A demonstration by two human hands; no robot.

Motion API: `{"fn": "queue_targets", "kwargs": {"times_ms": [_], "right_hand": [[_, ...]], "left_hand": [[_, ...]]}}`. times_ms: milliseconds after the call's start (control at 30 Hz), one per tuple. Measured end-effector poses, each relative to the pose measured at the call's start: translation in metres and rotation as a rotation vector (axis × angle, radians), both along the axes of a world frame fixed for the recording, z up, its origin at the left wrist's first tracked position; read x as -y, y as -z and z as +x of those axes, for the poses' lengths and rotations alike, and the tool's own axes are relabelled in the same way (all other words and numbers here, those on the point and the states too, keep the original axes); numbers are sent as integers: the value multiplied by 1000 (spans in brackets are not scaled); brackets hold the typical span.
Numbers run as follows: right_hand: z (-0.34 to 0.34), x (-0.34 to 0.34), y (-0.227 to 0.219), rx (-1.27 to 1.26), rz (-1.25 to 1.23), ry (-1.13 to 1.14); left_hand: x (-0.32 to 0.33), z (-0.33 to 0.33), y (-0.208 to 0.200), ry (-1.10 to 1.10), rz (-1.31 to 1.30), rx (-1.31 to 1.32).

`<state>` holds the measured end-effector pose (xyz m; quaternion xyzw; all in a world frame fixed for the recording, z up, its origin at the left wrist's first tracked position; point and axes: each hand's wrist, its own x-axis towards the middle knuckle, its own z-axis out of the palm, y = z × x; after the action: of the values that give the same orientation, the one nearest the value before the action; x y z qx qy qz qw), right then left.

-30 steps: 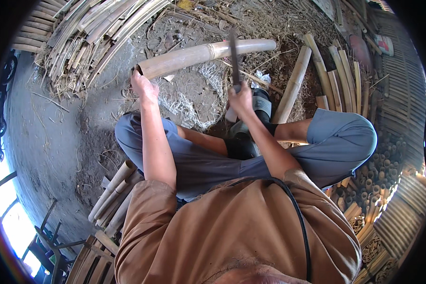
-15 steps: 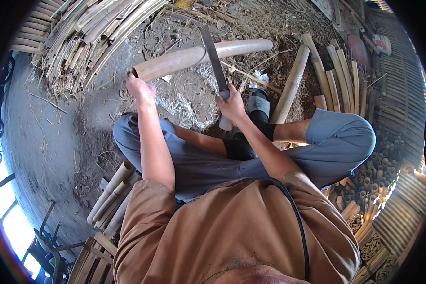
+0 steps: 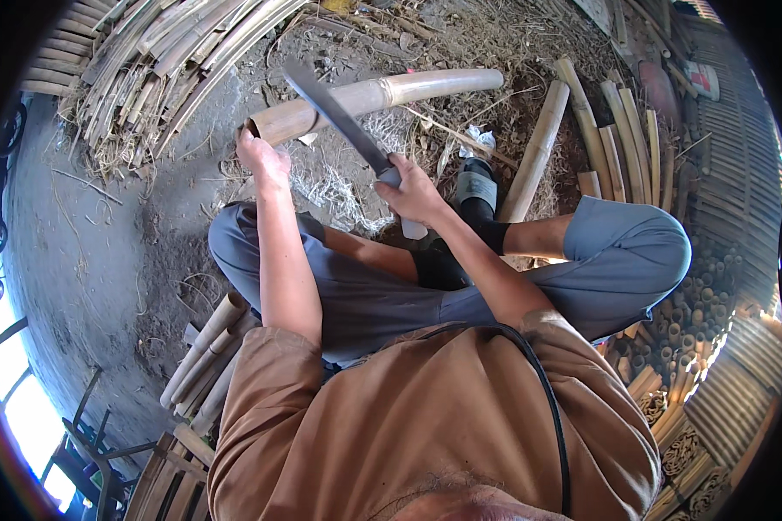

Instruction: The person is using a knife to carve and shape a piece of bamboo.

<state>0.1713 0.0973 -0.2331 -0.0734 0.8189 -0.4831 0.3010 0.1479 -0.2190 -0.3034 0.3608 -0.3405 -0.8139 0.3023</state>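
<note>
Two bare hands are at work in the head view, above a dirt floor [image 3: 87, 234]. The left hand [image 3: 266, 162] is at the left, open end of a thick bamboo pole [image 3: 426, 85]; its fingers are curled against the rim and have hold of it, though most of the fingertips are hidden. The pole lies crosswise on the far side of the person's legs, its left end nearer and its right end farther off, with a pale ring at a joint about midway along.

The right hand [image 3: 415, 193], to the right and a little nearer, has its fingers wrapped tightly around the grey handle of a long knife [image 3: 343, 124]. The dark blade slants to the far left and passes over the pole in the picture; whether it touches, I cannot tell.

Pale stringy fibres [image 3: 334, 198] lie on the floor between the hands. Just right of the right hand is a foot in a dark sock [image 3: 476, 211], with a crumpled white scrap [image 3: 480, 139] beyond it. Farther right, a shorter bamboo length [image 3: 539, 148] leans beside several split pieces [image 3: 621, 130]. A heap of bamboo strips [image 3: 174, 69] fills the far left; more poles [image 3: 204, 347] lie near left, and many cut tubes [image 3: 686, 339] are stacked near right. The person sits in grey trousers [image 3: 626, 260] and a brown shirt [image 3: 434, 417].
</note>
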Motion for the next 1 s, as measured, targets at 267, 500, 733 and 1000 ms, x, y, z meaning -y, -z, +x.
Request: {"fn": "queue_targets", "kwargs": {"times_ms": [267,500,733,1000], "right_hand": [[-42,-59,42,81,50,691],[3,-8,0,-19,91,-52],[-37,-46,31,36,169,578],[-4,-30,26,-86,138,-18]], "left_hand": [[-6,-4,-12,-12,19,168],[1,9,-7,-28,121,115],[-3,2,-6,5,63,183],[7,13,-7,39,97,192]]}}
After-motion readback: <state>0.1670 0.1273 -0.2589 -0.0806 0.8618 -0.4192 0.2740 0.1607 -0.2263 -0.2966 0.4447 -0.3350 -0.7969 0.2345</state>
